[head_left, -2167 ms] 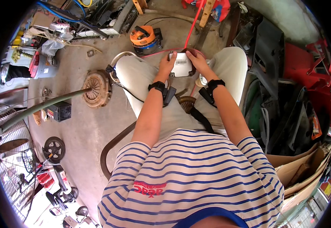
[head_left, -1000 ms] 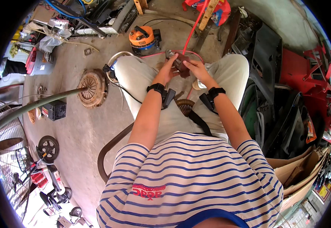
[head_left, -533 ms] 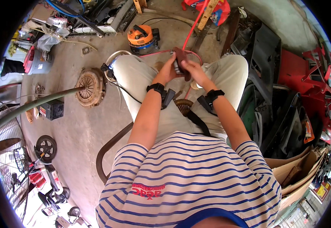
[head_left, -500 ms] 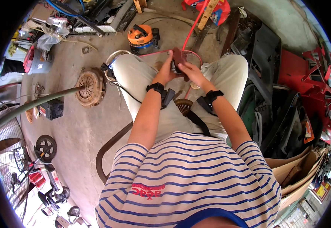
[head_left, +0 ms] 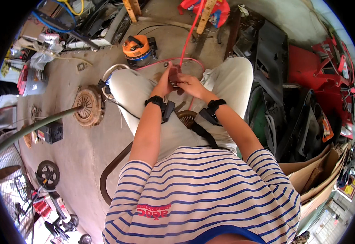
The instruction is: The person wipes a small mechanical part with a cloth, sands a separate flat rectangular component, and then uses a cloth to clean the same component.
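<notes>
Between my knees, both hands are up close together on a dark reddish-brown piece (head_left: 174, 75), whose exact kind I cannot make out. My left hand (head_left: 163, 85) is closed around its left side. On the other side my right hand (head_left: 192, 86) has its fingers bent against the piece, near its lower part. Black straps with small dark boxes sit on both wrists. A red hose (head_left: 190, 38) runs down from above to just behind the hands. Below the hands, a ribbed brownish round part (head_left: 186, 118) with a black strap lies at my lap.
An orange and blue rounded machine (head_left: 137, 49) stands ahead on the concrete floor. To the left lie a round clutch-like plate (head_left: 88, 106), a black battery-like box (head_left: 51, 132) and a small wheel (head_left: 48, 175). Dark panels (head_left: 268, 57), red parts (head_left: 305, 67) and cardboard (head_left: 307, 179) crowd the right.
The whole view has shifted, so the hands and surroundings sit further left and lower. My right hand's fingers have curled in more around the reddish-brown piece; both hands keep hold of it.
</notes>
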A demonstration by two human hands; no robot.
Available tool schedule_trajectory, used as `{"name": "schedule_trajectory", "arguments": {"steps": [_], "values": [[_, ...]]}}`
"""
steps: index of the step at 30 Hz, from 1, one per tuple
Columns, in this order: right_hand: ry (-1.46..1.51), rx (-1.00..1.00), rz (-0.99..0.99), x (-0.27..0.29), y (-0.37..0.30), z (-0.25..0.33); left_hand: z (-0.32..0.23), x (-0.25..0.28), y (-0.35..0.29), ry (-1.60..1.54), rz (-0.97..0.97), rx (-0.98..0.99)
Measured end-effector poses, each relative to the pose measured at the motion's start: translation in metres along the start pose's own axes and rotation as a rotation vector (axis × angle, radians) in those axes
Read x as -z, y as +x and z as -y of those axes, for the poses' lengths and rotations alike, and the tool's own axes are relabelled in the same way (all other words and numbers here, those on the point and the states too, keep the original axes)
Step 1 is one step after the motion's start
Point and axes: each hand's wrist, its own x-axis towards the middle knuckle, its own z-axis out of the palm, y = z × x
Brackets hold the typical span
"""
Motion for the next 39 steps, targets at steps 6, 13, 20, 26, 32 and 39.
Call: {"name": "schedule_trajectory", "arguments": {"steps": [6,13,20,26,32,39], "values": [[-0.408,0.319,-0.136,0.011,0.003,-0.027,0.005,-0.012,-0.001,0.169,-0.052,0.086],[-0.622,0.311,-0.234,0.008,0.004,-0.028,0.000,-0.017,-0.008,0.023,-0.058,0.066],[-0.844,0.271,-0.299,0.005,-0.001,-0.014,-0.002,-0.021,-0.016,-0.101,0.030,0.135],[-0.787,0.250,-0.411,0.005,0.006,-0.020,-0.002,-0.019,-0.014,-0.011,0.167,0.126],[-0.767,0.270,-0.445,0.005,0.011,-0.028,0.001,-0.015,-0.011,-0.061,0.200,0.164],[-0.739,0.055,-0.481,0.012,0.013,-0.034,0.018,0.014,0.000,0.582,0.220,-0.333]]}}
